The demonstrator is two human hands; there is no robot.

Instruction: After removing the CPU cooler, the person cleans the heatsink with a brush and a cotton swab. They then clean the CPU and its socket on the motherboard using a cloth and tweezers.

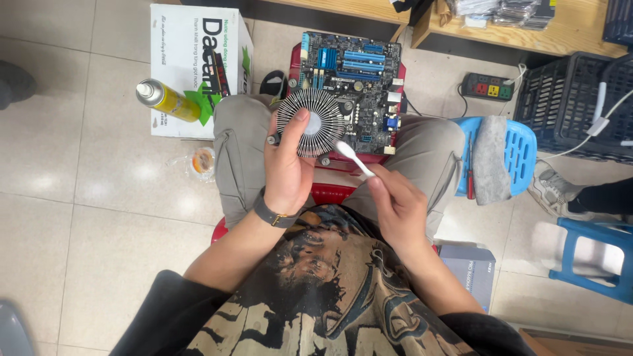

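Note:
My left hand (287, 165) grips a round finned metal heatsink (311, 122), thumb on its pale centre. My right hand (394, 204) holds a thin white stick (354, 158) whose tip touches the heatsink's right edge. Just beyond the heatsink, a computer motherboard (359, 79) with blue slots rests on a red stool (330, 192) between my knees.
A yellow spray can (167, 101) lies on a white cardboard box (191, 66) at left, a tape roll (203, 160) on the floor beside it. A blue stool (517, 155) with grey cloth and a screwdriver stands at right, beside a black crate (573, 99) and power strip (488, 86).

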